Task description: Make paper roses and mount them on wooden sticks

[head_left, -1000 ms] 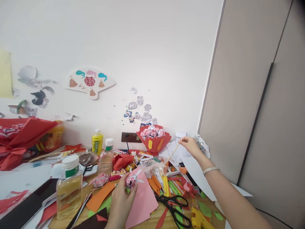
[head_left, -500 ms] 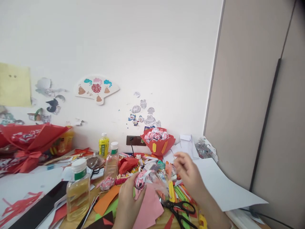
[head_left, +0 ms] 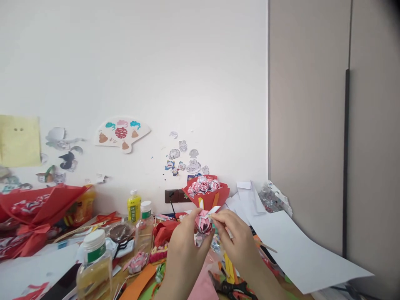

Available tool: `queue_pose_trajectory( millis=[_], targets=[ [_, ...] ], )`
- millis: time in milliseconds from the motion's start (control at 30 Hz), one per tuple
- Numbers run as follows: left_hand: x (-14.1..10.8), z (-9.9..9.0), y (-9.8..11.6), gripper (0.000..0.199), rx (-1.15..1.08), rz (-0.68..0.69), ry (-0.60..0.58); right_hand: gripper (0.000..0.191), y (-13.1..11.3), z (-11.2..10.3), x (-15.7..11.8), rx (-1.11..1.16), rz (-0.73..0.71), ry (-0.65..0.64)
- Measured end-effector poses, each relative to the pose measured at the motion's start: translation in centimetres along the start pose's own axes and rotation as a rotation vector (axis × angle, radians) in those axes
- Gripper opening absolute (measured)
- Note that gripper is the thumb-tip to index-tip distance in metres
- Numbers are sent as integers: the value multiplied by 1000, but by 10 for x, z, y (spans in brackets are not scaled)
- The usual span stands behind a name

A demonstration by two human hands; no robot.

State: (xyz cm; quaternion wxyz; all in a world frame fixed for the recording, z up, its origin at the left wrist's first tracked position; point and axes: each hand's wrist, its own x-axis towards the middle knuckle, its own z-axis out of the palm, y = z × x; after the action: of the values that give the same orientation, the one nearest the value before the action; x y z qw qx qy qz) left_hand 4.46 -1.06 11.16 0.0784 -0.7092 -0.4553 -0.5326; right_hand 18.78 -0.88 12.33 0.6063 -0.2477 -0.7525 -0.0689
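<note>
My left hand (head_left: 189, 239) holds a pink and white folded paper flower (head_left: 203, 224) between thumb and fingers. Close against it on the right, my right hand (head_left: 236, 237) is pinched closed at the white petals near the flower's top. A thin wooden stick (head_left: 269, 247) pokes out behind the right hand and lines up with its fingertips; the hand covers its middle. Below the hands lie pink paper (head_left: 204, 285) and black-handled scissors (head_left: 236, 288), partly hidden by the right forearm. Another pink paper flower (head_left: 138, 262) rests on the table to the left.
A red-wrapped paper bouquet (head_left: 206, 189) stands behind my hands, and a larger red bouquet (head_left: 40, 212) lies far left. Bottles stand at left: a clear one with liquid (head_left: 94, 271), another clear one (head_left: 144, 227) and a yellow one (head_left: 134, 206). White paper (head_left: 308, 254) spreads at right.
My right hand has come down and left to meet the flower, and a stick now shows behind it. The left hand still holds the flower. The camera view has tilted up and turned slightly right.
</note>
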Motion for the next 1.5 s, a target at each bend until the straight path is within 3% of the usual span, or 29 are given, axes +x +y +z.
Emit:
queue_pose_trajectory(
  millis=[300, 933, 1133, 1500],
  targets=[
    [-2, -7, 13, 37, -18, 28, 46, 16, -9, -6, 0, -90, -105, 41],
    [-5, -16, 18, 37, 117, 151, 101, 18, -19, 5, -9, -312, -115, 141],
    [-5, -18, 20, 35, 119, 148, 100, 20, -20, 5, -7, -424, -215, 122],
    [-4, -18, 18, 34, 147, 186, 98, 27, -20, 6, -4, -386, -86, -6]
  ],
)
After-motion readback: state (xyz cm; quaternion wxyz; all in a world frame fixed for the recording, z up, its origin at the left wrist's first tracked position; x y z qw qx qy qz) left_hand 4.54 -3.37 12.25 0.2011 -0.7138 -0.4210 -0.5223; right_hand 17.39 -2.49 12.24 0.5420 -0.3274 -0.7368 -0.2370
